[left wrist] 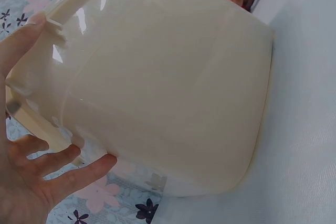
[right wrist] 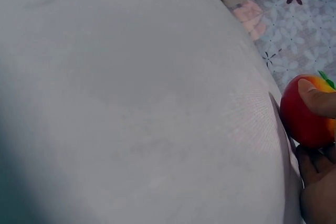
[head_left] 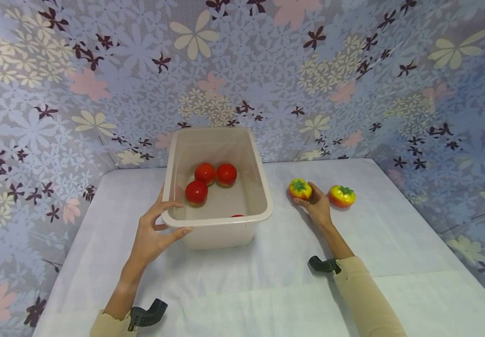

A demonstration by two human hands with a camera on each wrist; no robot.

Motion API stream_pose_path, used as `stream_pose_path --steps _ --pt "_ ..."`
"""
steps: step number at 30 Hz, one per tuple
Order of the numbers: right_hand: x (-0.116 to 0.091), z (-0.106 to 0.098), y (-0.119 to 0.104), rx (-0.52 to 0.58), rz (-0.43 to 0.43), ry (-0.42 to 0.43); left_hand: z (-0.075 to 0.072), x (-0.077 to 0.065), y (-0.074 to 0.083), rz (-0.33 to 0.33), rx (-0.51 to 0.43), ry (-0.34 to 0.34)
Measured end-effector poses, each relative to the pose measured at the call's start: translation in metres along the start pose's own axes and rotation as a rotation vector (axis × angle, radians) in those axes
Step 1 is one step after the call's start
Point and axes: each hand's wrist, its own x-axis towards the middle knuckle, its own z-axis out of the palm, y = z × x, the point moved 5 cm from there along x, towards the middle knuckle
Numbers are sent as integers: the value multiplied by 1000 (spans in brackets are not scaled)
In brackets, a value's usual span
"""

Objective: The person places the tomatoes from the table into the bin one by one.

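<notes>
My left hand (head_left: 151, 234) holds the front left corner of a cream plastic tub (head_left: 221, 234), one finger over the rim and the thumb against the front. In the left wrist view its other fingers (left wrist: 79, 179) spread along the tub's outer wall. On the cloth right of the tub, my right hand (head_left: 320, 208) grips a yellow-and-red tomato (head_left: 299, 188) with a green leafy top. The right wrist view shows the thumb on this tomato's red side (right wrist: 304, 116). A second such tomato (head_left: 342, 196) lies just right of that hand.
Inside the tub are several red round fruits (head_left: 196, 193), one mostly hidden behind the front rim. A white cloth (head_left: 242, 290) covers the table. Flower-patterned fabric (head_left: 242, 70) stands behind and along the sides. Each wrist wears a black device (head_left: 148, 313).
</notes>
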Motion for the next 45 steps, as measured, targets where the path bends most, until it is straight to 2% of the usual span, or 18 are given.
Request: stream_pose_path --steps 18,25,31,38,45 --pt "-6 -11 -7 43 1 7 -1 -1 4 8 54 17" --pt "-5 -4 -20 62 -32 -52 -2 0 3 14 30 14" --pt "-7 3 -34 53 -77 -96 -3 -1 3 6 48 19" --pt "-27 5 -75 13 -104 -155 -1 0 2 9 27 11" --pt "-19 6 -66 42 -110 -171 1 0 3 19 21 6"
